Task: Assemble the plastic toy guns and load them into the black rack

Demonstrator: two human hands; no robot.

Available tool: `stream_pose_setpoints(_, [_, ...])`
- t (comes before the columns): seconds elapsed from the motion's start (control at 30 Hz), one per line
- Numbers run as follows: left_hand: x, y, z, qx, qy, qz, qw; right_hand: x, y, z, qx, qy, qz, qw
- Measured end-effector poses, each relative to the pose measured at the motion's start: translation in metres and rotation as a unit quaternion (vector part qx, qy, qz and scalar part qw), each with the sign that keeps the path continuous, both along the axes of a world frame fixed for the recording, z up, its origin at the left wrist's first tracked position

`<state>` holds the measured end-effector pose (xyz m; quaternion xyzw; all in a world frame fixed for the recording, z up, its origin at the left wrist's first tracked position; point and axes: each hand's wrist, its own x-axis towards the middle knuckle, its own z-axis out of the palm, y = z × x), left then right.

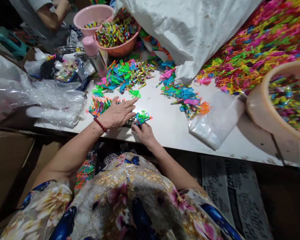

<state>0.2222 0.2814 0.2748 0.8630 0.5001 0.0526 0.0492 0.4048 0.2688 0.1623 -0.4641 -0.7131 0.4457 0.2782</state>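
Note:
My left hand (pixel 118 114), with a dark red bead bracelet (pixel 100 124) at its wrist, lies palm down with fingers stretched out. Under and beside it is a tight row of small colourful plastic toys (pixel 100 106) with orange tips. My right hand (pixel 145 134) pinches a small bunch of green and blue plastic toys (pixel 142 117) near the table's front edge. One loose green plastic piece (pixel 134 93) lies just beyond my left fingertips. What my left palm covers is hidden.
Mixed plastic pieces (pixel 120 75) lie behind my hands, with another pile (pixel 182 95) to the right. Clear plastic bags (pixel 216 121) rest on the white table (pixel 170 130). A thermos (pixel 95 55), an orange basin (pixel 120 50) and a peach tub (pixel 257 96) stand around. A person (pixel 50 16) is at back left.

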Motion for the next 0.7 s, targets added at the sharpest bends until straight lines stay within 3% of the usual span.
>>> stream_pose_setpoints(0.1, [0.000, 0.000, 0.000, -0.002, -0.006, 0.002, 1.000, -0.017, -0.014, -0.014, 0.094, -0.042, 0.028, 0.994])
stream_pose_setpoints(0.3, [-0.001, 0.001, -0.001, -0.018, -0.016, 0.003, 1.000, -0.031, -0.012, -0.031, 0.186, -0.082, 0.091, 0.975])
stream_pose_setpoints(0.7, [-0.004, 0.002, 0.000, -0.030, -0.023, -0.005, 0.999, -0.041, -0.008, -0.013, 0.166, -0.221, 0.088, 0.957])
